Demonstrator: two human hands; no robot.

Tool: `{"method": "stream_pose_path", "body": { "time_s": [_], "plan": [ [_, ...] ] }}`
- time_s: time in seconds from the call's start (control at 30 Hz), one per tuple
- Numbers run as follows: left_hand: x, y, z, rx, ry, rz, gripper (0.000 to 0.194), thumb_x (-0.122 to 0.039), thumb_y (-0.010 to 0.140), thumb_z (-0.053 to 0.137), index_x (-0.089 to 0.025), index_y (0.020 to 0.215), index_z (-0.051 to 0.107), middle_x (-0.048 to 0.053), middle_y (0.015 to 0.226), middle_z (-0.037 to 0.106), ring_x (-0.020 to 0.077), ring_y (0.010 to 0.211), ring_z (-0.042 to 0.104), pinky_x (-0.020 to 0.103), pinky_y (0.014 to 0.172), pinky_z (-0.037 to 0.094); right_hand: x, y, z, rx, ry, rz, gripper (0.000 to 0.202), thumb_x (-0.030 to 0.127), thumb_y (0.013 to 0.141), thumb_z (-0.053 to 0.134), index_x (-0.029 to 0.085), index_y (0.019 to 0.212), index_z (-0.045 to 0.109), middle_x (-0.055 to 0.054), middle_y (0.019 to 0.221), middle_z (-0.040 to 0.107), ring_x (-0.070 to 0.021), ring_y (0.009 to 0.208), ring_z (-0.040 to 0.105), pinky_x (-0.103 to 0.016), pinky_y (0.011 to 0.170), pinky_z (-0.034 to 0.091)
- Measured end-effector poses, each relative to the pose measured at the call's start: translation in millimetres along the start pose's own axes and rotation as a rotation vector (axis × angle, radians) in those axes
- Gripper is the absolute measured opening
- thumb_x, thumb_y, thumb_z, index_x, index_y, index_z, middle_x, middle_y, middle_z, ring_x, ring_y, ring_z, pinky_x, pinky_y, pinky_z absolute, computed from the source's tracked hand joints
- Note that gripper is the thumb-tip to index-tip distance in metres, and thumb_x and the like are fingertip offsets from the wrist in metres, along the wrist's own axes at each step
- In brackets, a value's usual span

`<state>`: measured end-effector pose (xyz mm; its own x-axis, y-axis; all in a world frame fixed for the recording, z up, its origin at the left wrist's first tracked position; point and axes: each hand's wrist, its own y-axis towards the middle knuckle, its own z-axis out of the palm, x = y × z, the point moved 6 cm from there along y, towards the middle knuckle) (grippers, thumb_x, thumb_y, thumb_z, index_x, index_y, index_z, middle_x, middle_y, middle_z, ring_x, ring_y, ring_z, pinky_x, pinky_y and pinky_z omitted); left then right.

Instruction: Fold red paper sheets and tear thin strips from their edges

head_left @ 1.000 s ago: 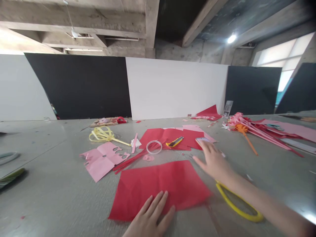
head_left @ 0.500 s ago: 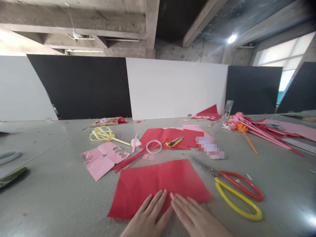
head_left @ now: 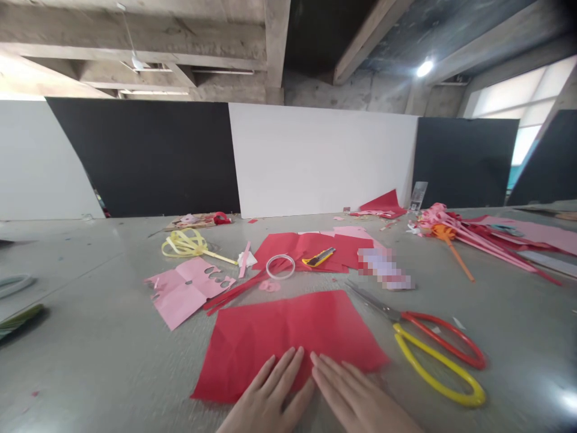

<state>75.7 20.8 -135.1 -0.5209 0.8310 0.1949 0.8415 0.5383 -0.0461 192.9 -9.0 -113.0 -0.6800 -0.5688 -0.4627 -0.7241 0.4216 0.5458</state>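
A creased red sheet of paper (head_left: 288, 322) lies on the grey table in front of me. My left hand (head_left: 273, 391) rests flat on its near edge, fingers stretched out. Beside it, my right hand (head_left: 349, 388) also lies flat on the near edge, with its fingers extended and slanting toward the left hand. Neither hand grips anything. To the right of the sheet is a pair of scissors (head_left: 399, 314) with one red and one yellow handle, its blades pointing to the sheet's far right corner.
Beyond the sheet lie a clear tape roll (head_left: 269, 267), a yellow utility knife (head_left: 319, 258) on red paper and a cut pink sheet (head_left: 180, 294). A yellow strip ornament (head_left: 184, 243) stands left; pink strips and an orange piece (head_left: 446, 233) lie right. Upright panels (head_left: 324, 162) close the back.
Both hands stay flat in nearly the same place on the red paper. The view has shifted very slightly; nothing was taken hold of or let go.
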Motion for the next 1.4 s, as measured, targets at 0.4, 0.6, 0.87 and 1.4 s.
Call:
{"method": "stream_pose_path", "body": {
  "time_s": [0.4, 0.6, 0.87, 1.4],
  "plan": [
    [-13, -11, -30.2, 0.049, -0.47, -0.079, 0.074, -0.057, 0.08, 0.038, -0.016, 0.136, 0.011, 0.013, 0.142, 0.003, 0.03, 0.128, 0.003, 0.049, 0.1, 0.013, -2, -14, -10, 0.43, 0.473, 0.195, 0.067, 0.044, 0.08, 0.043, 0.01, 0.134, 0.025, -0.011, 0.135, 0.031, -0.0248, 0.122, 0.031, -0.04, 0.095, 0.036],
    [-11, -14, -31.4, 0.019, -0.458, -0.079, 0.073, -0.057, 0.081, 0.037, -0.018, 0.136, 0.011, 0.013, 0.142, 0.004, 0.0311, 0.127, 0.006, 0.05, 0.099, 0.017, -3, -18, -5, 0.506, 0.529, 0.205, 0.069, 0.049, 0.081, 0.04, 0.011, 0.135, 0.021, -0.011, 0.138, 0.023, -0.0268, 0.124, 0.026, -0.043, 0.097, 0.033],
    [-11, -11, -43.8, -0.023, -0.331, -0.096, 0.069, -0.059, 0.081, 0.036, -0.016, 0.133, 0.024, 0.014, 0.139, 0.017, 0.0294, 0.127, 0.015, 0.046, 0.099, 0.02, -10, -17, -4, 0.452, 0.543, 0.219, 0.058, 0.042, 0.081, 0.044, 0.013, 0.13, 0.034, -0.01, 0.133, 0.034, -0.0251, 0.12, 0.035, -0.04, 0.094, 0.038],
    [-8, -10, -32.9, -0.016, -0.235, -0.03, 0.064, -0.053, 0.084, 0.038, -0.019, 0.135, 0.018, 0.012, 0.139, 0.016, 0.0294, 0.126, 0.015, 0.046, 0.098, 0.022, -70, -18, 14, 0.411, 0.71, 0.655, 0.011, 0.018, 0.079, 0.054, 0.019, 0.068, 0.052, 0.004, 0.069, 0.054, -0.0108, 0.066, 0.052, -0.024, 0.062, 0.04]
  ]
}}
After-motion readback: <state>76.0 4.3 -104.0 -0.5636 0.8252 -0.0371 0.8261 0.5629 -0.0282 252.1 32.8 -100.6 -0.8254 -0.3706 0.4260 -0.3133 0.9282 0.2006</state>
